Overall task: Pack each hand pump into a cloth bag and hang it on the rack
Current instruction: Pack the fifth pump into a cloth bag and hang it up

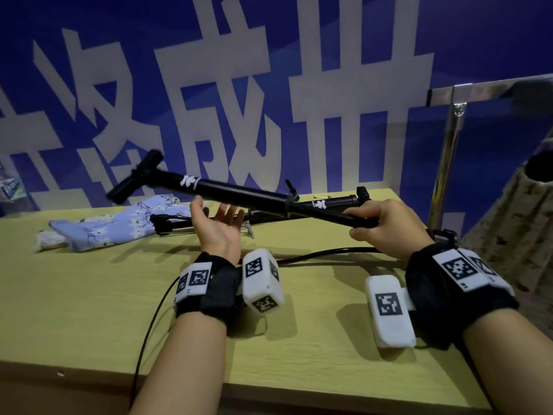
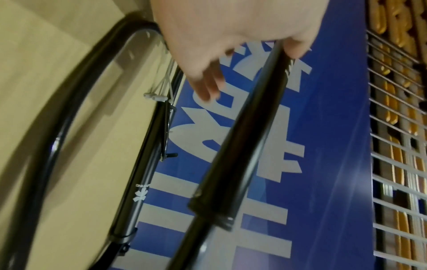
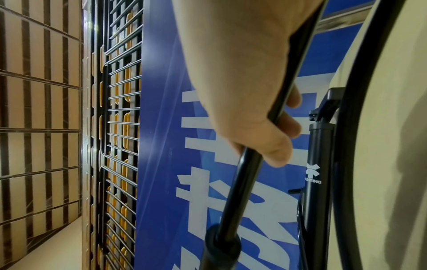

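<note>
a blue banner (image 1: 299, 70) is backing the tabletop (image 1: 89, 295). the right hand (image 1: 386, 226) is gripping the hand pump (image 1: 239, 194), which is lying left-right, t-handle pointing up-left. the left hand (image 1: 220, 232) is spreading palm-up beneath it.

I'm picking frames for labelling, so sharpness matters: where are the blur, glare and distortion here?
Head view: mostly sharp, but the raised pump's T-handle is motion-smeared and the wide lens bows the table edge. Left wrist view: the left hand and nearby pump tube are blurred. Right wrist view: the right hand is sharp, with glare streaks on the blue banner.
</note>
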The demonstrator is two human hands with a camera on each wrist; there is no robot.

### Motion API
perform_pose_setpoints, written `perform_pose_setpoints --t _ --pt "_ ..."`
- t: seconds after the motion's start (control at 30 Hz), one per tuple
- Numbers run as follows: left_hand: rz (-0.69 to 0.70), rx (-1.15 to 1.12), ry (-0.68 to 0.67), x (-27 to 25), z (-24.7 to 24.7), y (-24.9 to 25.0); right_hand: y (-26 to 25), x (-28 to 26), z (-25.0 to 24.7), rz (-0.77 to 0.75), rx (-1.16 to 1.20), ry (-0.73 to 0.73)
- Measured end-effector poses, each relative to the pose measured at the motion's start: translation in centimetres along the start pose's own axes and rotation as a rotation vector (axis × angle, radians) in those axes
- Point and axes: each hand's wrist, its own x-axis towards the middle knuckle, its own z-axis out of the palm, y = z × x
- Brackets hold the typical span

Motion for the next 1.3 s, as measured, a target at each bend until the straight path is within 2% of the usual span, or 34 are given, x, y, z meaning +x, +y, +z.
perform_pose_setpoints --t 0.07,0.17,0.3,0.4,0.47,0.53,0.6,0.7,0.93,1.1,1.2,1.3 --pt "-0.040 -0.055 -0.078 -0.4 0.2 0.0 0.0 -0.1 0.0 -0.040 -0.054 0.025" --pt "-0.084 -0.100 -0.069 -0.6 0.0 0.1 0.2 0.4 0.0 -0.101 -0.128 0.083" --pt "-0.057 -0.207 -0.053 -0.4 0.1 0.3 0.5 0.6 0.3 -0.103 -0.004 0.129" --pt "-0.011 -0.223 -0.020 -0.2 0.0 0.3 0.6 0.9 0.2 -0.026 0.173 0.372" --pt "0.027 -0.238 0.007 0.3 -0.5 0.5 1.1 1.2 -0.1 0.073 0.224 0.574" --pt "0.035 -0.269 0.011 0.9 -1.1 0.7 1.9 1.5 -0.1 0.202 0.265 0.680" --pt "0.045 -0.283 0.024 1.2 -1.4 0.7 2.3 1.6 0.1 0.344 0.368 0.652" --pt "0.049 -0.280 0.053 1.1 -1.4 0.6 2.4 2.2 0.1 0.474 0.664 0.555" --pt "0.050 -0.255 0.016 0.1 -0.9 0.6 2.7 2.5 0.2 0.540 1.143 0.443" --pt "0.019 -0.232 -0.062 -0.3 -0.8 0.7 3.1 2.3 -0.2 0.629 1.202 0.479" --pt "0.027 -0.075 -0.111 -0.2 -1.3 0.7 3.4 2.1 -0.3 0.660 1.168 0.485" --pt "0.066 -0.139 -0.015 -0.5 -1.3 0.4 3.6 1.9 -0.2 0.684 1.126 0.506"
